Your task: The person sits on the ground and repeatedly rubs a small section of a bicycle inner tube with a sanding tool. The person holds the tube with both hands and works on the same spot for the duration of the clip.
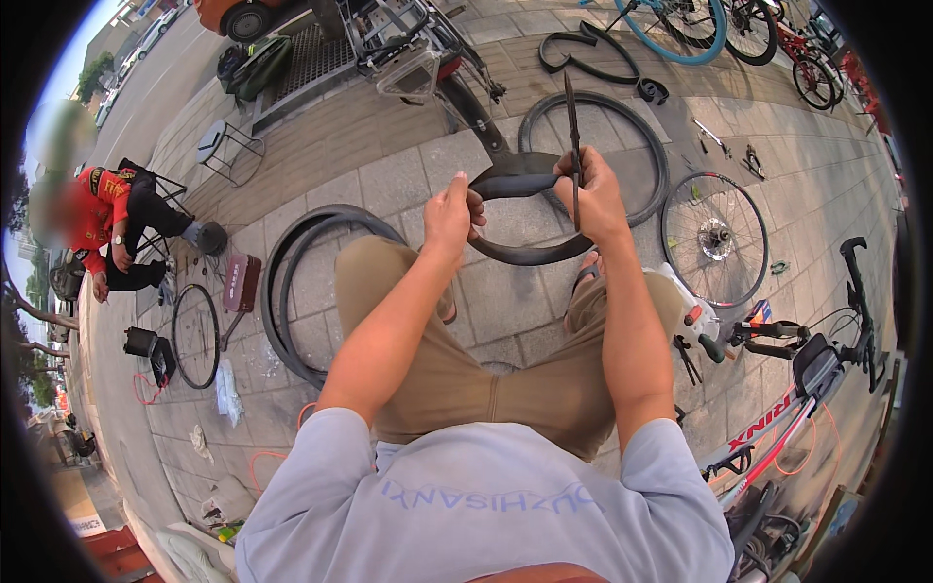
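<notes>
A black rubber inner tube stretches between my hands, its loop hanging below them above my feet. My left hand is closed on the tube's left part, with the thumb on top. My right hand grips the tube's right part together with a long, thin, dark tool that stands upright; I cannot make out its exact kind. Behind the loop a tyre lies on the paving, and more tyres lie beside my left knee.
A person in red sits at left near a stool and red toolbox. A spoked wheel, wrench and bicycle are at right. A bicycle rack, bag and parked bikes stand ahead.
</notes>
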`<act>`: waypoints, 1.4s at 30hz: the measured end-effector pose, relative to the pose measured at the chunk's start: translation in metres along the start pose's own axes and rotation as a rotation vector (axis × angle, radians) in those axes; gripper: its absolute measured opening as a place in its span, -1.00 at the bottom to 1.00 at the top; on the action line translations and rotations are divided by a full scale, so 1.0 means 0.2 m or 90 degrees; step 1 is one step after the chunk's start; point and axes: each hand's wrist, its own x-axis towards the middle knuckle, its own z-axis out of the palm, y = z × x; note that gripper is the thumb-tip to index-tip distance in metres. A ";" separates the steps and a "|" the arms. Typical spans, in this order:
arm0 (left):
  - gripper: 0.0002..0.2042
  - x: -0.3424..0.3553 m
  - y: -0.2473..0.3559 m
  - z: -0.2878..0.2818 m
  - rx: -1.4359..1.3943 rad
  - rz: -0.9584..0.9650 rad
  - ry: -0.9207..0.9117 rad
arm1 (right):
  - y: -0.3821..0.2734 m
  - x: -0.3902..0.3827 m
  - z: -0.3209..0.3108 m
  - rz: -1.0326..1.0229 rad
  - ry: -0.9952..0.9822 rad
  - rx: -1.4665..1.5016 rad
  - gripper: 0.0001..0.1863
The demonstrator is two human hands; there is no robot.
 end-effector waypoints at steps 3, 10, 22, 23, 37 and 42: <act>-0.58 0.01 0.01 0.01 0.076 0.159 -0.081 | 0.01 0.00 -0.03 -0.007 -0.086 -0.017 -0.75; -0.67 -0.08 0.02 0.04 0.217 0.172 -0.391 | -0.02 -0.02 -0.07 -0.057 -0.146 0.009 -0.71; -0.69 -0.13 0.22 -0.06 0.272 0.011 -0.560 | 0.00 0.01 -0.03 0.031 -0.060 -0.058 -0.70; -0.69 -0.12 0.21 -0.07 0.246 -0.017 -0.560 | 0.00 0.02 -0.03 0.050 -0.066 -0.062 -0.70; -0.69 -0.19 0.04 0.12 0.363 0.124 -0.473 | 0.10 0.04 -0.03 0.053 0.010 -0.082 -0.83; -0.68 -0.21 -0.01 0.16 0.323 0.122 -0.437 | 0.17 0.08 -0.02 0.024 0.008 -0.105 -0.86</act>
